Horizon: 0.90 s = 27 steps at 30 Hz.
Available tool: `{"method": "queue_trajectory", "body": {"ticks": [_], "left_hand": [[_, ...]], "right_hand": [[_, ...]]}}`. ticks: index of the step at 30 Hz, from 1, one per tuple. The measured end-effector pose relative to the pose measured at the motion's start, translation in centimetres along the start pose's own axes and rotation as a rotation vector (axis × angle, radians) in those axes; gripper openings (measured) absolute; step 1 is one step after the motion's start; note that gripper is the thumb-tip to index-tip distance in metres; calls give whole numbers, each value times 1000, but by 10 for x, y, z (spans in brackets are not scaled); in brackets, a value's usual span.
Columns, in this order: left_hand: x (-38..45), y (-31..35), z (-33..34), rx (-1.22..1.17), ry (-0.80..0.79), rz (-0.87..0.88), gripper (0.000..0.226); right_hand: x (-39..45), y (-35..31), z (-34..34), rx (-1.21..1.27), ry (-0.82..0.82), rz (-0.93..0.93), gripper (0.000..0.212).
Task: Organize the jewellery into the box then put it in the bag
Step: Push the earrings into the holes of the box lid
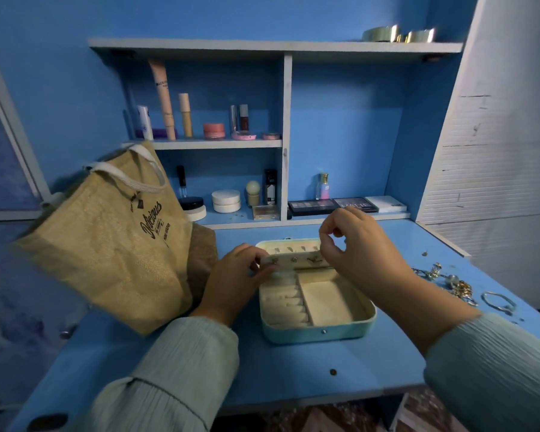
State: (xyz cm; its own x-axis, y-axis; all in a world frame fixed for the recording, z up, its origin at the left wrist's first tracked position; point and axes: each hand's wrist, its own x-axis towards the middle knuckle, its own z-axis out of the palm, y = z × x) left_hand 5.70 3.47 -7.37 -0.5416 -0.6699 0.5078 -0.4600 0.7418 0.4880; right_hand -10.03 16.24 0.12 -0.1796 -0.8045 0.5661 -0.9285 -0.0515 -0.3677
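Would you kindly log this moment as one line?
left hand steadies earring strip | right hand pinching above it | jewellery box open | bag beside

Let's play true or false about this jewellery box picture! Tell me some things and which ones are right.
1. The jewellery box is open. True.
2. The bag stands on the box's right. False: it is on the left.
3. A pile of chains lies on the table, outside the box. True.
4. The left hand holds a lipstick. False: it holds the earring strip.
5. The big compartment is full. False: it is empty.
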Motion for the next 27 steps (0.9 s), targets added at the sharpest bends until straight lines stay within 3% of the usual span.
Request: {"method": "queue_trajectory", "body": {"ticks": [5,8,16,18,27], "left_hand": [[1,-4,-6,92,-75,80,7],[2,-10,-7,186,-92,162,16],[2,-19,0,158,50,353,20],[2,-22,0,157,63,390,28],[2,-27,5,157,87,453,28]], "right_hand": [[9,-12,-3,58,-151,114,9],[16,-17,0,89,-273,170,10],[45,-22,20,-33,-603,109,12],[52,-22,28,-78,-650,80,13],[69,-20,47,-161,-802,-43,18]]}}
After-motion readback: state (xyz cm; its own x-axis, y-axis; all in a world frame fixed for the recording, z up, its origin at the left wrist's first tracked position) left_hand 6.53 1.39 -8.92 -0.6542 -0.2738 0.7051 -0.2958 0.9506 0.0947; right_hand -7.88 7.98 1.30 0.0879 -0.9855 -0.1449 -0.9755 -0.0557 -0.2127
